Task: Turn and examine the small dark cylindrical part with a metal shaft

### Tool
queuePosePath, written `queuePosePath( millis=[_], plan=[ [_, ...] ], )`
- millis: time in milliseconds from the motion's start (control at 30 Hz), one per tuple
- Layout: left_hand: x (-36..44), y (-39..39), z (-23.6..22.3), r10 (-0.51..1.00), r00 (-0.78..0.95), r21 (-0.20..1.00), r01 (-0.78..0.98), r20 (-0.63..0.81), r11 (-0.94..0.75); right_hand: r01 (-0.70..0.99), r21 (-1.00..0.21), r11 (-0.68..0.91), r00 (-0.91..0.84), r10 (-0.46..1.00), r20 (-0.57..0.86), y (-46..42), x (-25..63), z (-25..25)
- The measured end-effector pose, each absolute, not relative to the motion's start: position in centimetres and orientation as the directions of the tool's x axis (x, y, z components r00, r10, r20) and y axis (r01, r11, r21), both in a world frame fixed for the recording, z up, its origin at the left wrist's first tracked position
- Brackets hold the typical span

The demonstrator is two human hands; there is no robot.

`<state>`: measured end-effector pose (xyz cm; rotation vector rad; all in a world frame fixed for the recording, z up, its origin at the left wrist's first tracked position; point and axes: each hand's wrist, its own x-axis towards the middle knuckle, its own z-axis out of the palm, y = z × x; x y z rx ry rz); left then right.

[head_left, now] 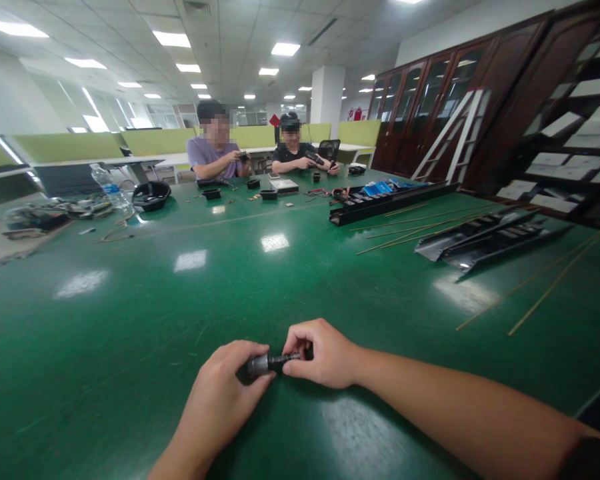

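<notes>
Two bare hands hold a small black part (273, 365) close to the near side of the green desk (130, 320). The left hand (223, 393) has the fat, shiny end, and the right hand (325, 353) has the thin end. The fingers (300, 340) of both hands are closed tight on the part, and the two hands almost touch. I cannot tell if the part touches the desk. On the right side of the desk lie long black rails (490, 240) and thin tan rods (545, 287). On the far side sit a person in a purple shirt (215, 157) and a person in a black shirt (293, 157), with small black trays (253, 184) in front of them. The part is small and the desk is slick, so if the fingers slip, it could fall and roll away. A hard twist could also bend the thin end
</notes>
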<state>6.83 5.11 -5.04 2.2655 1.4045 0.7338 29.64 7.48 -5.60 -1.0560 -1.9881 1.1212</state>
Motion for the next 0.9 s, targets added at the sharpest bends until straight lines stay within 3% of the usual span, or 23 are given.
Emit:
queuePosePath(
  millis=[900],
  plan=[
    [6.29, 5.31, -4.90, 0.905, 0.344, 0.572, 0.702, 0.250, -0.425, 0.324, -0.895, 0.308, -0.491, 0.863, 0.120, 7.39, 29.60, -5.26]
  ],
)
